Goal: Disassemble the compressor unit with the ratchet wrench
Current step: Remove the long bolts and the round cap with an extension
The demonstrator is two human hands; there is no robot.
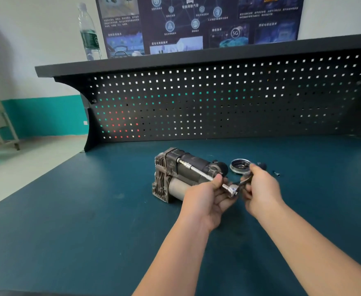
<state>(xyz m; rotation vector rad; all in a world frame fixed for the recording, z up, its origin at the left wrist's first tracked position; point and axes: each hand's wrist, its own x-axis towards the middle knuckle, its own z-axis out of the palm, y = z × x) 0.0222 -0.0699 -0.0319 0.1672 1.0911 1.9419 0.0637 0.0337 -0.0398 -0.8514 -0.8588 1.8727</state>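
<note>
head view: compressor [181, 176] on bench, round cover [240, 166] already off beside it; left hand [205, 197] pinches extension bar [198, 172], right hand [260, 189] grips ratchet wrench [233, 190]; body bolts judged left.

We count one compressor unit [181, 174] lying on the one green worktop [89, 221]. We see one ratchet wrench [231, 189] with one long extension bar [196, 170] fitted to it. Two hands are in view: one left hand [205, 201] and one right hand [260, 189]. Beside the unit we count one round cap [240, 165], one dark knob-like piece [261, 165] and one small loose socket or bolt [276, 173]. Behind, we find one perforated back panel [218, 103], one shelf [175, 60], one water bottle [88, 33] and one poster [196, 22].
</note>
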